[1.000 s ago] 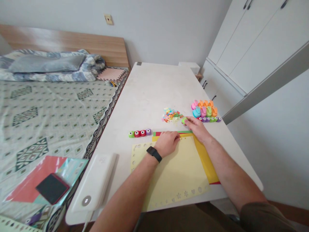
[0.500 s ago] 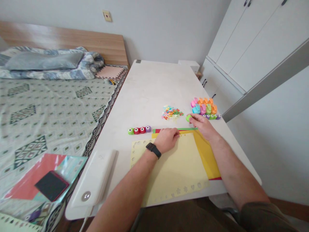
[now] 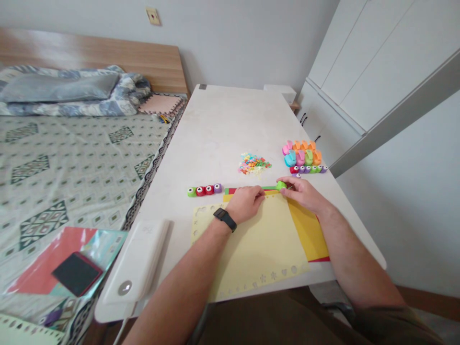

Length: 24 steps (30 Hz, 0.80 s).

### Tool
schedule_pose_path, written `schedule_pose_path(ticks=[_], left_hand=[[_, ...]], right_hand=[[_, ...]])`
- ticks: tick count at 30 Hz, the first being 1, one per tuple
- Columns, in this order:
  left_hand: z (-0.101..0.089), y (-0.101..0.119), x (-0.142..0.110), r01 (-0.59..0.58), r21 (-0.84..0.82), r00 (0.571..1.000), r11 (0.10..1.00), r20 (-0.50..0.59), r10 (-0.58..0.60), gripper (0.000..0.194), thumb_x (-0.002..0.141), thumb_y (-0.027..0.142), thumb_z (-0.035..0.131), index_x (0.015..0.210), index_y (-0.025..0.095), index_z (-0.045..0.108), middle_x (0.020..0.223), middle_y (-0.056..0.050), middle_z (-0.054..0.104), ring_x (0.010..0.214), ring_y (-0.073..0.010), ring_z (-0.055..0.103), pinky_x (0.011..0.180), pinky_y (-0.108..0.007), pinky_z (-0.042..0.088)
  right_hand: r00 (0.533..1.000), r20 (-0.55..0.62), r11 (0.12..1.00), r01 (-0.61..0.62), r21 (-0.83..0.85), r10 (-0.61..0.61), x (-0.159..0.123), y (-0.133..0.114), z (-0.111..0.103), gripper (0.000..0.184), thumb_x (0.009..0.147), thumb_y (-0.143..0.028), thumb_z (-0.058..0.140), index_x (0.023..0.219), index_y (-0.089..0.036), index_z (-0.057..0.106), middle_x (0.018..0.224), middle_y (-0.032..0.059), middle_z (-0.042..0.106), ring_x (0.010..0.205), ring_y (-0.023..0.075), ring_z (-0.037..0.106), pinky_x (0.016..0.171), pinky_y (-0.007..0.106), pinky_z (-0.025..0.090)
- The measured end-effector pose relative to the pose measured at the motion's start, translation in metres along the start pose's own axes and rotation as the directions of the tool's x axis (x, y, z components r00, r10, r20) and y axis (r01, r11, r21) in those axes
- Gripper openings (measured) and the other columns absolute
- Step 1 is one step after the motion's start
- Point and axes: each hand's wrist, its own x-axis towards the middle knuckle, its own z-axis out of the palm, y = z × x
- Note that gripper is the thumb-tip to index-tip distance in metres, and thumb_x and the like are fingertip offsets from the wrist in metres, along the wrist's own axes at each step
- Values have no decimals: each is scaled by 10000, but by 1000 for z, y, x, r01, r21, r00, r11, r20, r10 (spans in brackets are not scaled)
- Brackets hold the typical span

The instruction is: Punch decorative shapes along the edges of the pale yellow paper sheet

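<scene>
Holding a small green craft punch (image 3: pixel 281 185) at the far edge of the coloured papers on a white table (image 3: pixel 215 124).

The right hand (image 3: pixel 300 191) has its thumb and fingers clamped on this punch, which is over the end of a green paper strip (image 3: pixel 251 188). The left hand (image 3: pixel 244 203), with a black watch (image 3: pixel 224 219) on its wrist, rests on a pale yellow sheet with cut-out border (image 3: pixel 251 244), and its fingers are together and curled. A yellow paper (image 3: pixel 307 230) shows from under this sheet. Left of the hands stands a row of four small punches (image 3: pixel 204 190). Farther on lie a pile of tiny paper shapes (image 3: pixel 254 164), a group of bigger coloured punches (image 3: pixel 303 154), and a row of small punches (image 3: pixel 308 169).
</scene>
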Motion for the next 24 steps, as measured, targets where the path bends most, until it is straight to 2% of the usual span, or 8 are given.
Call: schedule_pose_path(ticks=[11, 24], left_hand=[[-1, 2, 1, -6, -4, 1000, 1000, -1, 6, 149, 948, 248, 538, 960, 198, 678, 907, -42, 740, 815, -181, 670, 710, -284, 466], [0, 0, 0, -3, -19, 1000, 1000, -6, 3, 140, 944, 246, 539, 958, 198, 670, 908, -41, 738, 812, -180, 666, 706, -283, 462]], right_hand=[[1000, 21, 997, 9, -81, -7, -1, 0, 4, 428, 879, -440, 666, 1245, -218, 657, 1078, 63, 712, 859, 219, 635, 798, 355, 512], [995, 94, 999, -13, -30, 15, -5, -9, 4, 448, 852, -438, 684, 1212, -173, 666, 853, 30, 656, 747, 176, 565, 682, 300, 450]])
